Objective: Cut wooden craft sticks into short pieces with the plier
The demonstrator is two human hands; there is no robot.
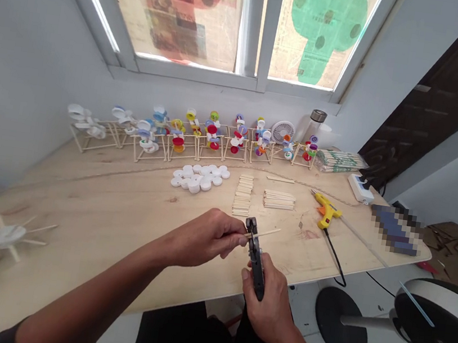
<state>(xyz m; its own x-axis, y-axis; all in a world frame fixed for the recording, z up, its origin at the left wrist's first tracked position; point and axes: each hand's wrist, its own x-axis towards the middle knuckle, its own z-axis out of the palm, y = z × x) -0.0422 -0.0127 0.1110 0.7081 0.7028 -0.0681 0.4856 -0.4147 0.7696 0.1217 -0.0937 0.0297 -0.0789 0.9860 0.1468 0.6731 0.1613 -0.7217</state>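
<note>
Between the fingertips of my left hand (206, 239) is a thin wooden stick (268, 233), its free end pointing right. My right hand (269, 291) is wrapped around the handles of black pliers (256, 258), whose jaws meet the stick close to my left fingers. Whether the jaws bite into the wood cannot be made out. Just beyond my hands lie a column of short sticks (243, 196) and a stack of longer sticks (279, 199), with one single stick (280, 179) behind it. White bottle caps (200, 179) lie grouped to the left of the sticks.
A yellow glue gun (328, 211) rests at the right, its cord hanging over the table edge. Stick frames with colourful caps (212, 135) line the back. A stick-and-cap wheel (8, 237) lies left. A power strip (360, 189) and bagged sticks (341, 162) sit back right.
</note>
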